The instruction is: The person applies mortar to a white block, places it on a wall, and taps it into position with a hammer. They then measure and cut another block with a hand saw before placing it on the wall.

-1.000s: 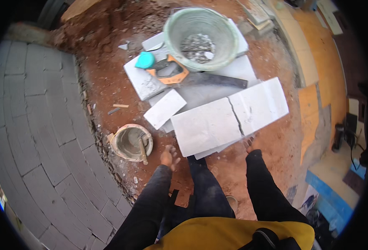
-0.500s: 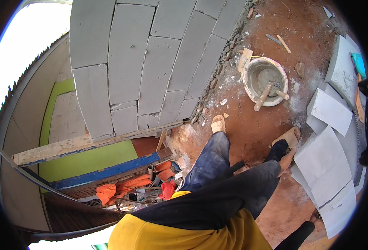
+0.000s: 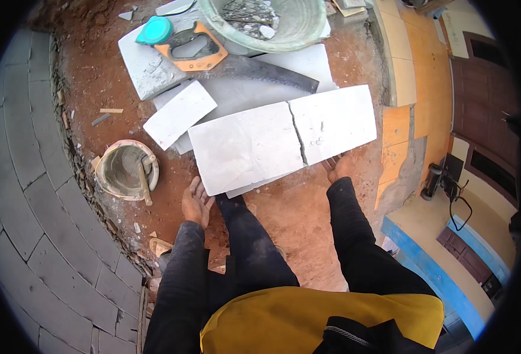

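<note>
The left hand [image 3: 197,203] is held open, palm showing and nothing gripped, just beside the near left corner of a long white block [image 3: 242,147], which is laid across other white slabs [image 3: 231,97] and crossed by a dark crack [image 3: 297,133]. The right hand [image 3: 338,169] is placed at the block's near edge, right of the crack (its fingertips are partly hidden, so whether anything is gripped cannot be told). Beyond, an orange-handled saw [image 3: 257,69] is rested on the slabs.
</note>
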Demonstrator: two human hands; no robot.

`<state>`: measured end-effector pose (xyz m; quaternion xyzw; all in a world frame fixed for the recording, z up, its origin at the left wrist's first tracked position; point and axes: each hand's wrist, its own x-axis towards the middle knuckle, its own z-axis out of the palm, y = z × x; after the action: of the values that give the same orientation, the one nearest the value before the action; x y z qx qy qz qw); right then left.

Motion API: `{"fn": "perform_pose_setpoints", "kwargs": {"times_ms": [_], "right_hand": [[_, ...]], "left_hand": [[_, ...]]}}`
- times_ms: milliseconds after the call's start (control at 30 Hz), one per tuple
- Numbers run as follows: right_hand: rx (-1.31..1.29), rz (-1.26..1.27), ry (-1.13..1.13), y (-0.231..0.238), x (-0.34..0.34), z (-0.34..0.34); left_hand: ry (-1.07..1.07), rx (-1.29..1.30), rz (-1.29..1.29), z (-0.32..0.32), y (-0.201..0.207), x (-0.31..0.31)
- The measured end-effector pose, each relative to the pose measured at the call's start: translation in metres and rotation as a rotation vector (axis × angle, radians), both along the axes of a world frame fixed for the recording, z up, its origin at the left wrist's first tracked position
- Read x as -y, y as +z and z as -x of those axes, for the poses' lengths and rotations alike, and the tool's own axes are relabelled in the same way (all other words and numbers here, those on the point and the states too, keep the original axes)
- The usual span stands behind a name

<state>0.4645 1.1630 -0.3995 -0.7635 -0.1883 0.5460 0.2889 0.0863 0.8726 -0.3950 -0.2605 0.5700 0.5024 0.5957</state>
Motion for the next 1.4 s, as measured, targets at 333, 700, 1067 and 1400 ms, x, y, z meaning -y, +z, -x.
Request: {"fn": "perform_pose_setpoints", "kwargs": {"times_ms": [333, 700, 1067, 1400], "right_hand": [[-0.183, 0.242, 0.071, 0.047, 0.099, 0.096], [-0.336, 0.274, 0.254, 0.096, 0.11, 0.151], [-0.263, 0.281, 0.152, 0.137, 0.104, 0.145], [-0.069, 0.128, 0.243, 0.159, 0.114, 0.191]], "left_hand": [[-0.549, -0.132, -0.026, 0.028, 0.027, -0.063], [-0.576, -0.25, -0.049, 0.026, 0.118, -0.064], [-0.716, -0.3, -0.147, 0.004, 0.133, -0.044], [-1.098, -0.535, 0.185, 0.083, 0.106, 0.053]]}}
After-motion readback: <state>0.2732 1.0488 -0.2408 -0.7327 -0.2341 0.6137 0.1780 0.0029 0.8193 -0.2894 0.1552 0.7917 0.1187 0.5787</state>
